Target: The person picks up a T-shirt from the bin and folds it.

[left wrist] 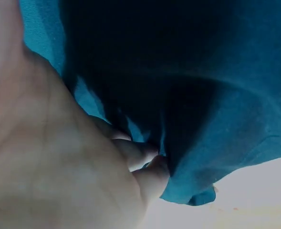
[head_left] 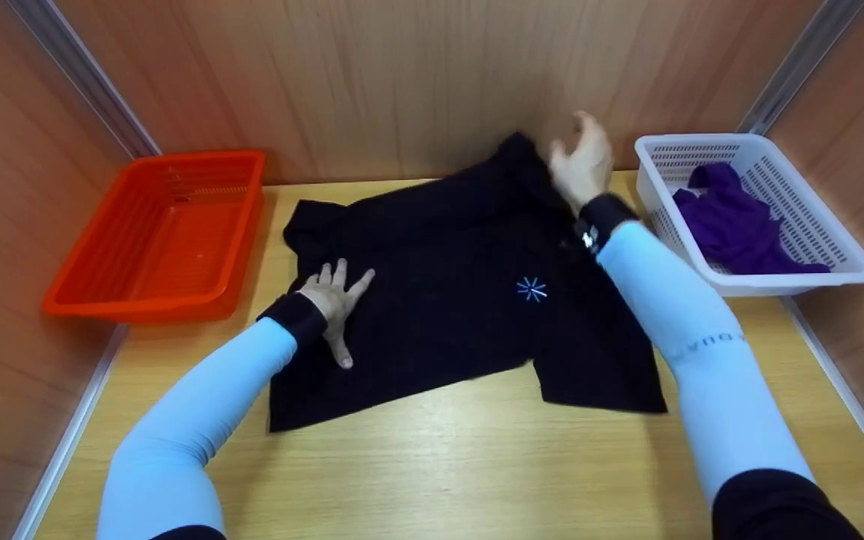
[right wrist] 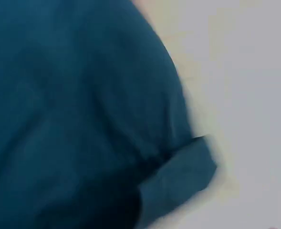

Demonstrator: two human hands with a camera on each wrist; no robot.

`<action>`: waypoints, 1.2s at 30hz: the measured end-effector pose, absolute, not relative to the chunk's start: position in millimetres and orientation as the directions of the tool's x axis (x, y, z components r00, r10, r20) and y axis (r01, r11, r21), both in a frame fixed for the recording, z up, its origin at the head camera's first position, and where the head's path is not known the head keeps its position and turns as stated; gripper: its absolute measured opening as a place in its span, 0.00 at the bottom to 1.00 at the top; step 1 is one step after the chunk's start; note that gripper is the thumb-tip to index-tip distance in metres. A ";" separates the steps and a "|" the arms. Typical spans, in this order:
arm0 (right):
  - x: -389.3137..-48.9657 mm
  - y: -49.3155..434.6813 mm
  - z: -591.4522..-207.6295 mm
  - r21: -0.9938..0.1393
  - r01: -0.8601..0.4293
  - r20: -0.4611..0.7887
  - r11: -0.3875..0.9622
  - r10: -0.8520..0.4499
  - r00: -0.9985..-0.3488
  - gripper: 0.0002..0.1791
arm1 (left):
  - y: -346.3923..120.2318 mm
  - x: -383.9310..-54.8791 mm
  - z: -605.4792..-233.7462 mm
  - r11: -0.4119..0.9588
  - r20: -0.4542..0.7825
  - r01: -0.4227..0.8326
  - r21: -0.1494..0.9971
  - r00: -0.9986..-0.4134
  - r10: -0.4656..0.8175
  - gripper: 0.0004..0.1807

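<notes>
A dark shirt (head_left: pixel 439 285) lies spread on the table, with a small light-blue starburst print (head_left: pixel 532 289) on its right half. It looks teal-blue in the left wrist view. My left hand (head_left: pixel 333 298) rests on the shirt's left part, fingers spread and pressing on the cloth. Over the far right corner of the shirt, my right hand (head_left: pixel 583 161) is raised with fingers loosely bent and nothing in them. Below it in the right wrist view is the shirt's edge with a folded flap (right wrist: pixel 178 179); only bits of fingertips show at that view's right border.
An orange basket (head_left: pixel 233 262) stands at the left. At the right is a white basket (head_left: pixel 799 281) with a crumpled purple cloth (head_left: pixel 732 225) in it. Wooden panels (head_left: pixel 432 82) enclose the table (head_left: pixel 432 465) at the back and both sides.
</notes>
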State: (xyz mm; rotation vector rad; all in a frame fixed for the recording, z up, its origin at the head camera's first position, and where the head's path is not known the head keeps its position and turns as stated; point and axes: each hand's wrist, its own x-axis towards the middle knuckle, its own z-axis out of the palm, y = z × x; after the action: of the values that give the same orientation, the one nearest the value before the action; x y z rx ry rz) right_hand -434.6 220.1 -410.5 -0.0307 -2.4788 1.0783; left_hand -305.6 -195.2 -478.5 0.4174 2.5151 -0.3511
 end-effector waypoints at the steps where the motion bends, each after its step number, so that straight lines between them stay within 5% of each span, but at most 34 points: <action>1: -430.1 219.2 -419.3 -0.623 -0.233 0.416 0.746 0.064 -0.907 0.32 | -196.2 -306.2 -480.1 0.923 -0.573 0.356 -0.148 -0.791 0.214 0.97; 3: -418.0 217.2 -437.0 -0.448 -0.384 0.405 0.807 -0.199 -0.892 0.33 | -198.8 -306.8 -479.9 0.932 -0.576 0.340 -0.122 -0.789 0.213 0.97; 6: -402.7 221.4 -459.6 -0.260 -0.438 0.140 0.860 -0.415 -0.899 0.40 | -199.5 -303.6 -472.3 0.939 -0.560 0.333 -0.089 -0.796 0.229 0.95; 10: -390.1 236.1 -476.0 -0.051 -0.341 -0.223 0.939 -0.343 -0.912 0.50 | -201.6 -300.5 -470.9 0.933 -0.549 0.349 -0.084 -0.798 0.249 0.96; 13: -380.9 240.0 -470.9 0.047 -0.290 -0.326 0.956 -0.259 -0.909 0.53 | -206.6 -305.5 -474.8 0.943 -0.576 0.325 -0.069 -0.785 0.228 0.96; 17: -374.5 236.2 -450.4 0.059 -0.258 -0.443 0.964 -0.207 -0.872 0.43 | -215.9 -316.1 -473.5 0.968 -0.560 0.245 0.057 -0.795 0.234 0.88; 20: -376.6 237.1 -439.7 -0.037 -0.210 -0.517 0.977 -0.199 -0.833 0.32 | -220.9 -323.0 -471.1 0.967 -0.466 0.202 0.158 -0.848 0.253 0.75; 23: -382.6 246.9 -442.4 -0.099 -0.201 -0.432 0.974 -0.225 -0.873 0.25 | -221.7 -327.0 -471.9 0.969 -0.409 0.185 0.167 -0.881 0.238 0.70; 30: -402.3 286.4 -481.6 -0.123 -0.193 -0.038 0.973 -0.199 -0.979 0.27 | -213.8 -324.4 -479.6 0.972 -0.496 0.202 0.117 -0.836 0.234 0.82; 33: -409.3 296.0 -484.1 -0.257 -0.120 0.080 0.959 -0.103 -0.992 0.19 | -211.5 -324.0 -481.7 0.971 -0.501 0.207 0.119 -0.832 0.239 0.83; 36: -419.5 300.4 -480.5 -0.471 0.002 0.193 0.882 0.105 -0.976 0.25 | -211.1 -323.9 -482.1 0.971 -0.492 0.208 0.123 -0.837 0.241 0.81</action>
State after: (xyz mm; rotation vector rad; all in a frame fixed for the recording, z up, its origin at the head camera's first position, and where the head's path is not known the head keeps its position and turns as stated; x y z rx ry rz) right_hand -419.5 300.4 -480.5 -0.0821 -2.8390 0.7098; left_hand -323.9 -211.1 -482.1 0.3170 2.5933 0.0870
